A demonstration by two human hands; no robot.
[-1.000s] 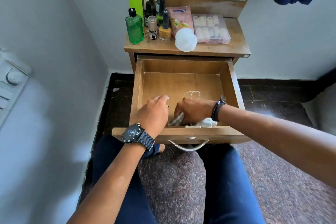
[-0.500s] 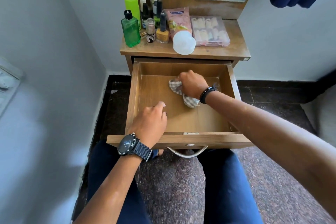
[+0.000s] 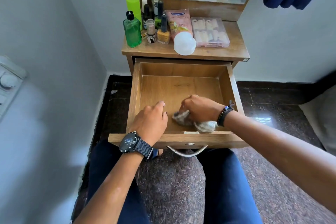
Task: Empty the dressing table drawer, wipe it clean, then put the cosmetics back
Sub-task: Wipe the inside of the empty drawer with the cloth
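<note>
The drawer [image 3: 181, 85] is pulled out and bare inside. The right hand [image 3: 201, 109] is bunched tight around a checked cloth [image 3: 183, 119], pressing it onto the drawer floor near the front edge. The left hand [image 3: 151, 123] rests beside it, fingers loosely curled (holding nothing). The cosmetics [image 3: 160, 25] all sit up on the table [image 3: 209, 52].

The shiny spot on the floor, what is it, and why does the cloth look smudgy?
Head view: the bright patch is light glaring off the polished dark floor; the cloth under the right hand is blurred, likely from motion; the walls bend from the wide lens.
</note>
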